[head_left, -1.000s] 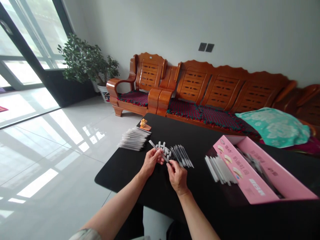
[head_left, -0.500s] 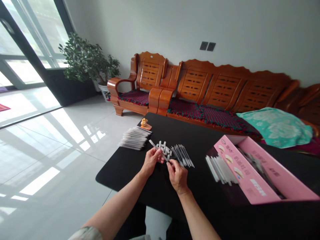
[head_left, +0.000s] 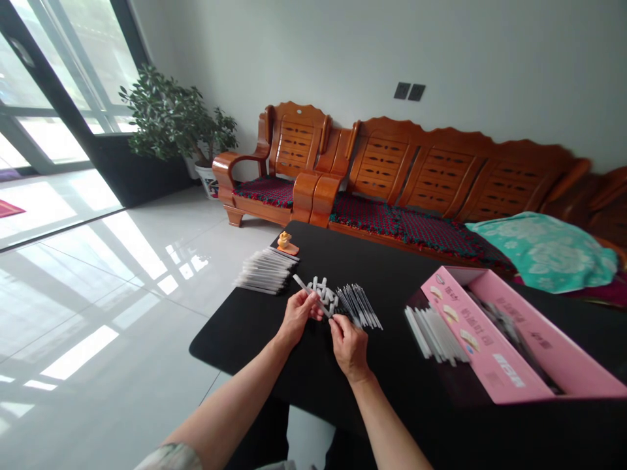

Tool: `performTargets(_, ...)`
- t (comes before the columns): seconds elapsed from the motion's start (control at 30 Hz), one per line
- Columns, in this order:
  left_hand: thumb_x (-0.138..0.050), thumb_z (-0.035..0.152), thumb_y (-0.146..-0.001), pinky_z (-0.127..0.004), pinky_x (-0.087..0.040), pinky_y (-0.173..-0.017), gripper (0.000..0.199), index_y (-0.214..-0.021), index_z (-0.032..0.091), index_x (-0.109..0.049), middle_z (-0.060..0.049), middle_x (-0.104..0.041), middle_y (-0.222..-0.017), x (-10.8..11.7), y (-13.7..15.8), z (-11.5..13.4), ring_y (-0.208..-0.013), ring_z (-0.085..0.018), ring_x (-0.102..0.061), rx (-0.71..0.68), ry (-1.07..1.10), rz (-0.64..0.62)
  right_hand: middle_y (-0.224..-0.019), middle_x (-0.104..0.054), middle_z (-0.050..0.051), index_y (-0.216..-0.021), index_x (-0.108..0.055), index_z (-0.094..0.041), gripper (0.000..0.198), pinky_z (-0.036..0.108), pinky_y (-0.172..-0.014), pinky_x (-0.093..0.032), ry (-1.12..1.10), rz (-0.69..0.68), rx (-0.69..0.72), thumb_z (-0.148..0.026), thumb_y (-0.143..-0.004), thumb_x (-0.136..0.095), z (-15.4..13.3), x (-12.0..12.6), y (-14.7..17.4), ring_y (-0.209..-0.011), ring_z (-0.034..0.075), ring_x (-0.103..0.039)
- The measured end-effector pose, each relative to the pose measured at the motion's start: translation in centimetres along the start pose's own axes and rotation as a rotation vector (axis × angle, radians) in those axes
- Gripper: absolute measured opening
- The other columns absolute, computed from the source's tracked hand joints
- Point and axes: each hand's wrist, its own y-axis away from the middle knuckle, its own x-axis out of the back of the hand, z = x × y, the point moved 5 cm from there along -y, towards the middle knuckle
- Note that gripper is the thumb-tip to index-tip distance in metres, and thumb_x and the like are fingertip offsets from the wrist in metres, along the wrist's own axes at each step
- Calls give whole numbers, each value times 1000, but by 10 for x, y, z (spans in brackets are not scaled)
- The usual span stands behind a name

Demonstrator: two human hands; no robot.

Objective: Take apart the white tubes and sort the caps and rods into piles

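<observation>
My left hand [head_left: 296, 320] is closed around a slim whitish pen barrel [head_left: 300, 283], which slants from upper left down toward the right hand. At the barrel's lower end, my right hand [head_left: 351, 346] is pinched shut; whatever lies between its fingertips is too small to make out. Just beyond the hands lies a loose heap of short white pen caps [head_left: 324, 289]. Thin dark-and-silver pen refills [head_left: 361, 305] are spread side by side to the right of the caps. A stack of whitish pens [head_left: 267, 269] lies to the left, and pale translucent barrels [head_left: 434, 331] lie farther right.
A pink open box [head_left: 482, 349] with dark contents stands on the right of the black table [head_left: 235, 339]. A small yellow figurine [head_left: 285, 241] sits near the far left corner. Behind are a wooden sofa [head_left: 382, 156], a turquoise cloth [head_left: 543, 251] and a potted plant [head_left: 171, 117].
The whole view has shifted slightly, so things appear a little farther right. Both hands keep nearly the same pose on the barrel.
</observation>
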Motion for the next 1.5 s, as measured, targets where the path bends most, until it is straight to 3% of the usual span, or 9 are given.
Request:
performTargets(0.13, -70, 46, -79, -21, -49, -50, 34, -83, 13, -60, 1, -59, -62, 0, 0, -1, -53, -11, -59, -2, 5, 8, -61, -63, 1, -96, -65, -14, 24, 22, -56, -42, 13, 28, -43, -33, -94, -51, 3, 1, 1, -53, 13, -61)
performTargets(0.3, -71, 48, -77, -21, -49, -49, 37, -82, 13, -61, 1, -59, -61, 0, -1, -2, -52, -11, -59, 3, 4, 7, -72, -69, 5, -92, -66, -15, 25, 22, -60, -43, 5, -5, -6, -28, -97, -45, 1, -1, 1, -62, 14, -66)
performTargets(0.47, -71, 47, -77, -21, -49, -50, 37, -83, 13, -61, 1, -59, -63, 1, 0, -1, -53, -11, -59, 4, -1, 19, -59, -62, 1, -94, -66, -13, 26, 21, -55, -41, 11, 43, -52, -35, -94, -51, 4, 1, 0, -50, 12, -60)
performTargets(0.67, -71, 48, -77, -21, -48, -49, 37, -82, 13, -61, 1, -59, -62, 1, -1, -1, -52, -11, -58, 8, -2, 20, -70, -68, 5, -90, -67, -15, 27, 21, -59, -43, -16, -13, -32, -28, -97, -44, 2, 0, 0, -60, 13, -64)
performTargets(0.83, -71, 48, -77, -22, -48, -50, 36, -83, 13, -61, 1, -59, -62, 1, -1, -1, -52, -11, -58, 10, -2, 19, -60, -63, 1, -98, -65, -14, 26, 22, -56, -42, -12, 16, -73, -35, -94, -51, 5, 0, 1, -52, 12, -60)
performTargets(1.03, -72, 49, -75, -21, -47, -49, 38, -82, 14, -61, 1, -60, -62, 1, -1, -2, -51, -11, -58, 22, -5, 30, -66, -67, 4, -90, -66, -16, 26, 22, -56, -42, -10, -9, -49, -30, -96, -45, 4, -1, 1, -56, 14, -63)
performTargets(1.13, -72, 50, -75, -22, -48, -49, 39, -82, 13, -61, 1, -59, -61, 1, -1, -2, -51, -11, -58, 21, -3, 28, -58, -62, 0, -96, -65, -14, 26, 22, -54, -41, -10, 9, -84, -36, -94, -51, 6, 0, 1, -50, 12, -59)
performTargets(1.33, -71, 49, -77, -21, -48, -50, 38, -83, 13, -61, 1, -59, -62, 1, -1, -1, -52, -11, -58, 17, -6, 23, -68, -69, 4, -92, -67, -16, 28, 21, -57, -43, -8, -32, -43, -31, -97, -43, 2, -1, -1, -59, 14, -65)
performTargets(1.5, -72, 51, -74, -22, -48, -50, 40, -82, 14, -61, 1, -59, -62, 2, -1, -2, -52, -11, -58, 27, -6, 37, -61, -66, 2, -99, -67, -14, 30, 20, -55, -43, -2, -8, -62, -37, -95, -48, 2, 1, -1, -52, 12, -62)
